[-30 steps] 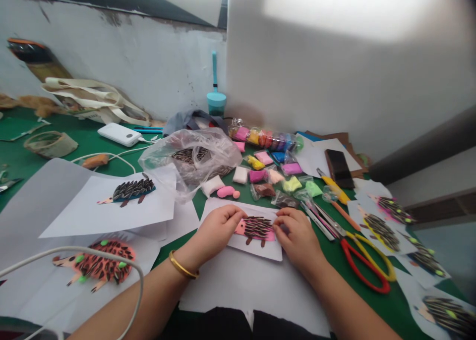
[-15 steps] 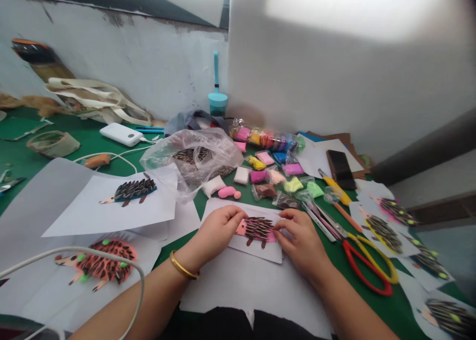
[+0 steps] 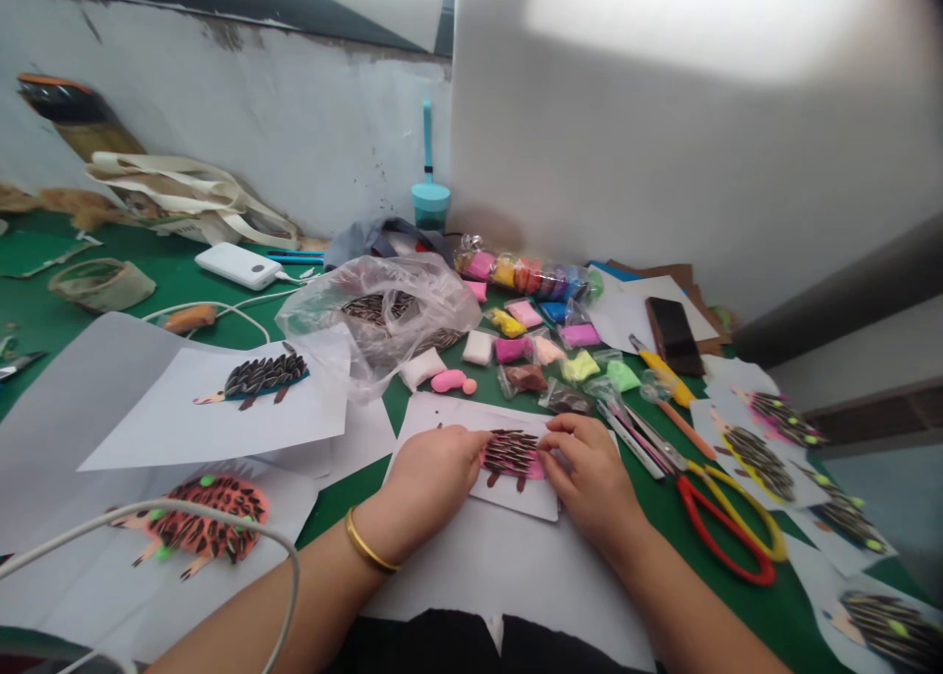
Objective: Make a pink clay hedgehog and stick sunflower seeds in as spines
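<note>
A small white sheet (image 3: 508,502) carries a pink clay hedgehog (image 3: 536,466) with striped sunflower seeds (image 3: 512,448) as spines and brown feet. My left hand (image 3: 434,470), a gold bangle on its wrist, covers the hedgehog's head; its thumb and fingers are pressed together at the front seeds. Whatever lies between them is hidden. At the hedgehog's rear, my right hand (image 3: 587,468) has its thumb and bent fingers drawn together against the pink edge. Anything in that pinch is too small to make out. Larger white paper (image 3: 471,566) lies beneath.
Beyond the hands are bagged clay pieces (image 3: 523,377) and a plastic bag (image 3: 316,310) of seeds. Scissors (image 3: 726,541), a yellow cutter (image 3: 667,374) and a phone (image 3: 672,335) lie rightward. Hedgehog pictures (image 3: 758,458) flank both sides. A white cable (image 3: 287,546) loops by my left forearm.
My left hand has shifted slightly right and down, now covering the hedgehog's face, which showed before. My right hand has edged a little left along the rear.
</note>
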### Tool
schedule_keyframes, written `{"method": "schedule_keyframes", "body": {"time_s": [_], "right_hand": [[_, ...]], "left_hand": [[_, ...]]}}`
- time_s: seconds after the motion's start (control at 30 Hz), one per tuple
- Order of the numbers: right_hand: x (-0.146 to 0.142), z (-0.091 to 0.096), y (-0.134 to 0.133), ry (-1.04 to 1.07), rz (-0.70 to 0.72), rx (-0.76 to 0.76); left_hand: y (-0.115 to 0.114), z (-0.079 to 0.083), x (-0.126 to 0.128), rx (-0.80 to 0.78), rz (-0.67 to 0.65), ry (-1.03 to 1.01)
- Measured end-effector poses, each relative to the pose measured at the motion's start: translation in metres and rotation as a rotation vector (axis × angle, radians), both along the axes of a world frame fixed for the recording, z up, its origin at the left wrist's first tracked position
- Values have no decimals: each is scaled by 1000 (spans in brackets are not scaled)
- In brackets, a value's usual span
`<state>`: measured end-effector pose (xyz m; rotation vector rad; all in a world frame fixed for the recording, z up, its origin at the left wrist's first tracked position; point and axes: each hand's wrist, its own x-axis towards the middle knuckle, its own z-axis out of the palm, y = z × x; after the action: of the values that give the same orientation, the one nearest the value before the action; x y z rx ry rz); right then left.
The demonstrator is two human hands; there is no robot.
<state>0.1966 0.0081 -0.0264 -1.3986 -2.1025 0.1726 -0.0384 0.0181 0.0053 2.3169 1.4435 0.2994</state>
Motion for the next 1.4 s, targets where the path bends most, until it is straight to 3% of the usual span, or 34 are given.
{"method": "schedule_keyframes", "body": {"time_s": [0.3,0.53,0.63,0.73,0.9,0.97,1.1,1.4], "right_hand": [[-4,4,0,-63,-15,11],[-1,2,0,-46,-15,-9],[1,2,-1,-7,-11,-4],[3,4,-2,49,-29,33],[2,9,-6,114,-41,91],[1,9,-6,99,-42,95],[1,6,-5,15,-65,44],[-3,5,-3,-105,-43,33]], "left_hand": [[0,-6,0,-86,52,-157],[0,-1,-1,-81,34,-129],[2,4,-2,-125,77,-288],[3,10,-1,-312,161,-658],[2,14,5,-1083,396,-1448],[1,15,7,-1255,444,-1641],[1,16,8,-1293,458,-1773],[0,14,8,-1259,456,-1776]]}}
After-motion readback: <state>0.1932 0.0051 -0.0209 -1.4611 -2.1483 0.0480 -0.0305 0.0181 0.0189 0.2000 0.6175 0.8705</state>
